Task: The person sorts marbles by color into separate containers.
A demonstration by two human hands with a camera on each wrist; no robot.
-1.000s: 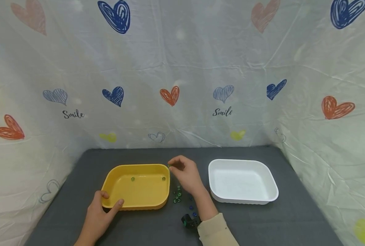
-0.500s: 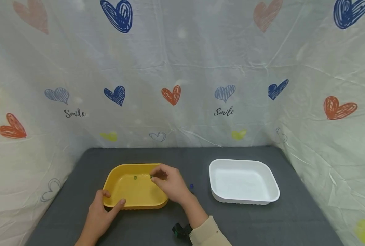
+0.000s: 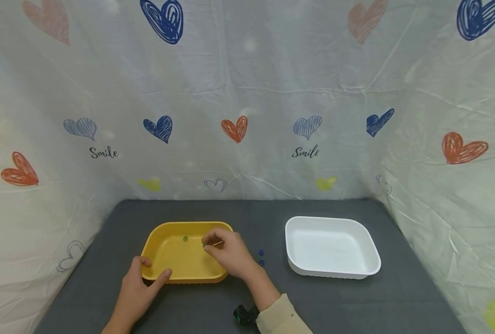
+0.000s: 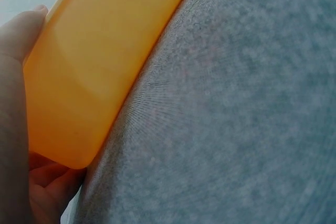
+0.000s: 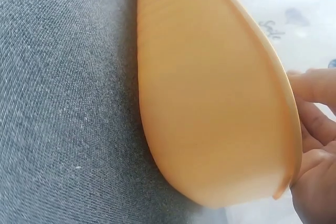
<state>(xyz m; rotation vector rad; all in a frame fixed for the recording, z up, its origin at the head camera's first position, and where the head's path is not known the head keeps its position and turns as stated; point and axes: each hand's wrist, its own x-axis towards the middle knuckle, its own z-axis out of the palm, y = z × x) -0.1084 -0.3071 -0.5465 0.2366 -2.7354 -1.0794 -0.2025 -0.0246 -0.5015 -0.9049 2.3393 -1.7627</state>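
Observation:
My left hand point(image 3: 136, 285) grips the front left corner of a yellow plastic tray point(image 3: 189, 281). In the left wrist view its thumb lies at the rim and its fingers curl under the tray's end. Over the tray's right side, my right hand point(image 3: 230, 253) has thumb and fingers pinched together at a small green bead point(image 3: 204, 245), mostly covered by the fingertips. Another green bead point(image 3: 185, 239) lies on the tray floor. In the right wrist view the yellow wall point(image 5: 210, 87) hides the tray's inside.
To the right stands a white tray point(image 3: 333, 273) on the grey tablecloth point(image 3: 356, 301). Two small blue beads point(image 3: 261, 253) lie between the trays. A black wrist camera point(image 3: 244, 315) sits by the right sleeve point(image 3: 282, 315). A heart-printed curtain point(image 3: 264, 162) hangs behind.
My right hand has moved left from the yellow tray's right rim to over its inside, pinching the green bead. The left hand keeps its grip. The green beads between the trays are now hidden.

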